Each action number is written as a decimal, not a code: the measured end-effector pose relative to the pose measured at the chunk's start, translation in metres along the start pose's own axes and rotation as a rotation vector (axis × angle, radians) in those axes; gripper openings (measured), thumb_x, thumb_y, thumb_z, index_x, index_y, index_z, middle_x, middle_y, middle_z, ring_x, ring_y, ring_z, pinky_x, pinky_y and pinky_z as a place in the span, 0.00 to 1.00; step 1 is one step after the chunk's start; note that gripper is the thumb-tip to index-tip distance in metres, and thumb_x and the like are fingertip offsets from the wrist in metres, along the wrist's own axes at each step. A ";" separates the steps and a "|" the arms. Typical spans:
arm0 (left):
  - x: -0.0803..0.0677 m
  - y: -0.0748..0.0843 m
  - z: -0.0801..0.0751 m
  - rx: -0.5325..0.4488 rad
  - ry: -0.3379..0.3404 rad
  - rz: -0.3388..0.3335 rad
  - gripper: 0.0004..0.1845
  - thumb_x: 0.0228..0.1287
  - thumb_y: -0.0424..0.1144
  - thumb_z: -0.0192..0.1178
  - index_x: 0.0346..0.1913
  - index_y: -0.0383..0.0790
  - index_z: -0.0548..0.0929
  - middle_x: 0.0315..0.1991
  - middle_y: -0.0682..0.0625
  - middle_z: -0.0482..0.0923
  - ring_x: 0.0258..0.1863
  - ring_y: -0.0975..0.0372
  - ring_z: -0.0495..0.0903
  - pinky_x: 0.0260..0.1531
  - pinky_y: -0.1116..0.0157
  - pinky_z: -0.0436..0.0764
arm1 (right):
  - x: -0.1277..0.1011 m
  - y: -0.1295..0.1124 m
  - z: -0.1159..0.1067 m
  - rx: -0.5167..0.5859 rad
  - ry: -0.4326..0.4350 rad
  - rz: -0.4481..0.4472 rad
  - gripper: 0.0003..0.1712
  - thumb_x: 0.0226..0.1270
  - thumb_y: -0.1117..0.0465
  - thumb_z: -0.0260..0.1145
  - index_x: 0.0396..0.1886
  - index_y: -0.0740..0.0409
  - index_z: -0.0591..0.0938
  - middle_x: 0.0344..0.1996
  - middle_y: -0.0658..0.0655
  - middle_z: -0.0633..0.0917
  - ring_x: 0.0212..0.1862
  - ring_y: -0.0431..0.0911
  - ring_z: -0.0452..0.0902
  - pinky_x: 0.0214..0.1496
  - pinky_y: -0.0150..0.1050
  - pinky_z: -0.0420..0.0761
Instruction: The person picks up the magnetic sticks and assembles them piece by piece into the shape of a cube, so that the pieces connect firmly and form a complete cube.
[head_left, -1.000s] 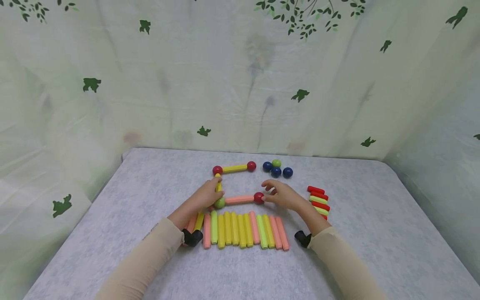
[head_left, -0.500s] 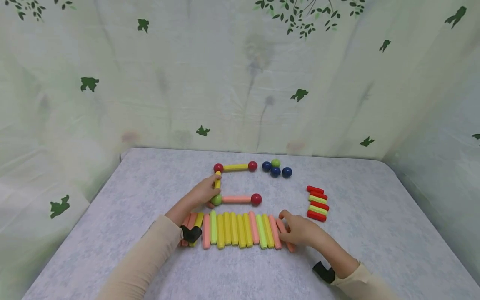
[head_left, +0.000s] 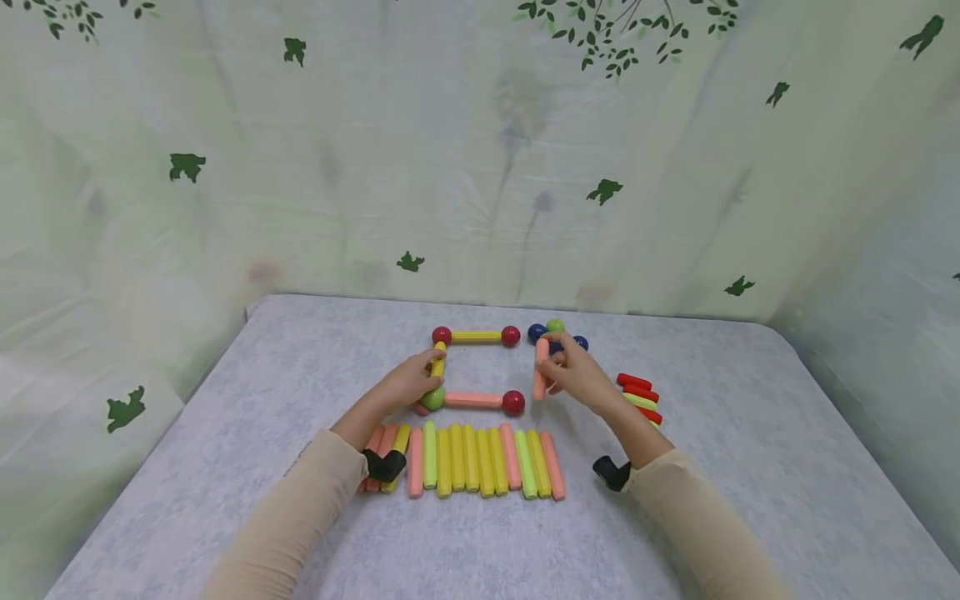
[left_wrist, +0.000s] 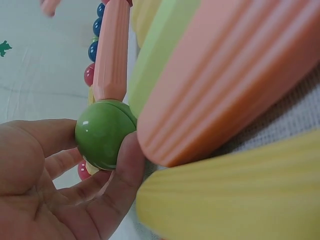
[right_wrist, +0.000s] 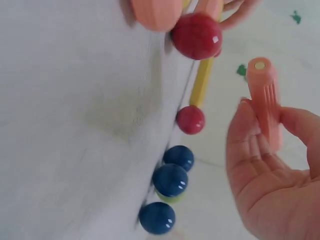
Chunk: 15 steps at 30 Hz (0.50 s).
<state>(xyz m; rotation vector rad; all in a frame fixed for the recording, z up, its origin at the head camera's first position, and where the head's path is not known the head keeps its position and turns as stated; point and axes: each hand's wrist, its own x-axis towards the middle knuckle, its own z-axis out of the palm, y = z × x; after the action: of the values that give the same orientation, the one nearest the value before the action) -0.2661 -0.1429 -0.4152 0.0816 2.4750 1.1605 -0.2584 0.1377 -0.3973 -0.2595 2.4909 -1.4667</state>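
Note:
My left hand (head_left: 408,383) grips a green ball (left_wrist: 102,135) at the near left corner of a three-sided frame of sticks and balls. From that ball a pink stick (head_left: 472,401) runs right to a red ball (head_left: 513,402). A yellow stick (head_left: 438,360), partly covered by my fingers, leads back to another red ball (head_left: 442,336); a second yellow stick (head_left: 477,337) joins it to a far right red ball (head_left: 511,336). Raised at the frame's right side, my right hand (head_left: 581,375) pinches a loose ridged pink stick (right_wrist: 266,107), held upright with a pale disc in its end.
A row of pink, green and yellow sticks (head_left: 480,462) lies in front of the frame, its left end partly behind my left wrist. Short red and light-green sticks (head_left: 638,392) lie at right, partly hidden by my right arm. Blue balls (right_wrist: 170,180) and a green ball (head_left: 555,326) sit behind.
My right hand left the near right red ball, took the rightmost pink stick from the row and lifted it back beside the frame. The left hand stays at the green ball.

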 end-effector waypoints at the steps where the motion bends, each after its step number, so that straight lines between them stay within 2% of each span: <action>1: 0.000 0.000 0.000 -0.003 0.001 -0.003 0.26 0.66 0.36 0.51 0.66 0.46 0.60 0.59 0.39 0.61 0.27 0.56 0.73 0.18 0.63 0.78 | 0.008 -0.001 0.002 0.022 0.009 -0.003 0.27 0.67 0.58 0.56 0.63 0.53 0.59 0.29 0.58 0.80 0.31 0.49 0.77 0.34 0.39 0.79; 4: 0.000 0.000 0.001 -0.009 0.000 0.008 0.26 0.66 0.36 0.51 0.66 0.46 0.60 0.59 0.39 0.61 0.26 0.56 0.73 0.18 0.63 0.78 | 0.026 -0.002 0.007 0.049 0.021 -0.001 0.29 0.66 0.58 0.56 0.64 0.54 0.58 0.28 0.58 0.80 0.31 0.48 0.78 0.35 0.38 0.79; 7: 0.000 -0.001 0.001 -0.022 0.000 0.015 0.26 0.66 0.36 0.51 0.66 0.45 0.60 0.60 0.38 0.60 0.26 0.56 0.73 0.18 0.63 0.78 | 0.039 0.001 0.013 0.051 -0.012 0.015 0.29 0.65 0.59 0.57 0.64 0.55 0.59 0.27 0.59 0.80 0.30 0.46 0.78 0.36 0.38 0.79; 11: -0.001 -0.002 0.001 -0.024 0.003 0.017 0.26 0.66 0.36 0.51 0.66 0.45 0.60 0.60 0.38 0.60 0.25 0.56 0.73 0.18 0.63 0.78 | 0.047 0.005 0.019 0.000 -0.064 0.062 0.30 0.63 0.59 0.60 0.63 0.57 0.61 0.29 0.59 0.79 0.30 0.46 0.77 0.36 0.38 0.78; 15: -0.002 -0.002 0.000 -0.029 0.005 0.009 0.27 0.65 0.37 0.52 0.66 0.46 0.60 0.61 0.39 0.60 0.26 0.56 0.73 0.19 0.63 0.78 | 0.054 0.007 0.022 -0.039 -0.052 0.107 0.31 0.62 0.58 0.62 0.63 0.54 0.62 0.31 0.57 0.79 0.31 0.44 0.75 0.36 0.36 0.75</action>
<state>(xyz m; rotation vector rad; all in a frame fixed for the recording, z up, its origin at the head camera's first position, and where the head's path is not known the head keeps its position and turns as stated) -0.2638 -0.1443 -0.4162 0.0815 2.4635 1.2011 -0.3033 0.1079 -0.4201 -0.1660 2.4541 -1.3536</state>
